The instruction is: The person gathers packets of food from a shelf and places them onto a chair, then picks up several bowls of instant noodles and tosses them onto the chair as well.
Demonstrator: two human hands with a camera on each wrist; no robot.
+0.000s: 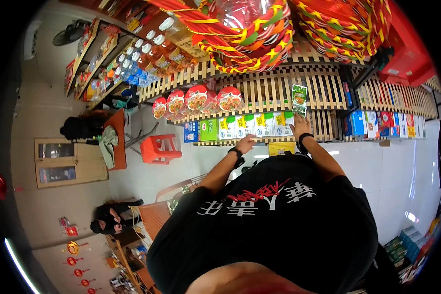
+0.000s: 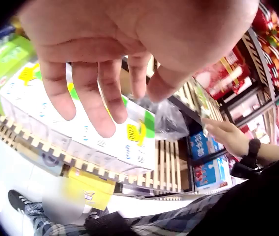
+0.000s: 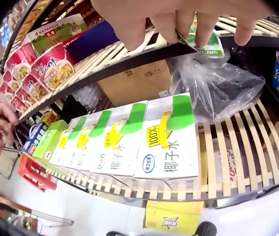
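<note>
At the edge of the upper slatted shelf, my right hand (image 1: 300, 126) pinches the near end of a small green food packet (image 1: 299, 98). In the right wrist view the green packet (image 3: 206, 42) shows between the fingers, and its held end is partly hidden. My left hand (image 1: 246, 143) is off to the left, in front of the lower shelf. Its relaxed fingers (image 2: 93, 105) hang over a row of white coconut water cartons (image 2: 107, 150) and hold nothing. The white-and-green cartons (image 3: 171, 142) stand side by side below my right hand.
Red-lidded instant noodle cups (image 1: 198, 98) stand left on the upper shelf. Crumpled clear plastic (image 3: 213, 81) and a cardboard box (image 3: 137, 81) sit behind the cartons. Woven baskets (image 1: 250, 49) hang overhead. A red stool (image 1: 160, 149) and a yellow box (image 3: 174, 216) are lower down.
</note>
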